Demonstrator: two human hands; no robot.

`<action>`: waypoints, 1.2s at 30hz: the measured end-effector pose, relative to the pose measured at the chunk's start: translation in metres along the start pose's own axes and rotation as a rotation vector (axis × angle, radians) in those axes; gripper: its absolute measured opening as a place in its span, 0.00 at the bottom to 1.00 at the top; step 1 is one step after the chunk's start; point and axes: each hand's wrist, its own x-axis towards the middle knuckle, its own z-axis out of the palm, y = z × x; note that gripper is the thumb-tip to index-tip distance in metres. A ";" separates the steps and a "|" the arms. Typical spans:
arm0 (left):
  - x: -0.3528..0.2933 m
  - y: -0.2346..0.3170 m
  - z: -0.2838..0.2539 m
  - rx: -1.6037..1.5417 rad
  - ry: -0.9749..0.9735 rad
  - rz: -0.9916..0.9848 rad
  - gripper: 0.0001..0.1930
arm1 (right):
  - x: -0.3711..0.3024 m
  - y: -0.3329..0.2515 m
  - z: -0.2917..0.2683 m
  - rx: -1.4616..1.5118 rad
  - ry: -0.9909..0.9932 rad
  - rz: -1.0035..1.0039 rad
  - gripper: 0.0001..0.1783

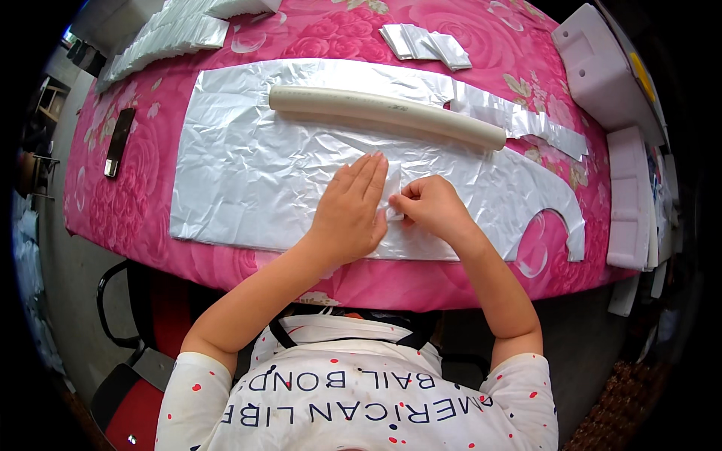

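Observation:
A pile of silvery-white plastic vest bags (233, 173) lies flat on the table, handle ends toward the right. Across its far part rests a cream plastic pipe (376, 110). My left hand (350, 203) lies flat over the pile, fingers straight and side by side, palm down. Close to its right, my right hand (432, 204) is closed in a pinch at the edge of a small folded plastic bag (394, 183). That bag lies between both hands, partly hidden by my fingers.
A pink flowered cloth (143, 203) covers the table. Folded bags stand in a long row (169, 41) at the far left and a small stack (425, 45) at the back. A dark phone-like object (119, 143) lies left; white foam boxes (611, 75) stand right.

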 end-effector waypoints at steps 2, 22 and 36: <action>0.001 0.007 0.013 -0.012 -0.113 -0.016 0.43 | 0.004 0.007 0.002 -0.056 0.024 -0.045 0.14; -0.077 0.000 -0.033 -0.020 -0.567 0.405 0.47 | -0.084 0.019 0.015 0.044 -0.094 -0.173 0.16; -0.123 0.001 -0.072 -1.401 -0.491 -0.365 0.24 | -0.057 -0.006 0.053 0.342 -0.372 -0.631 0.20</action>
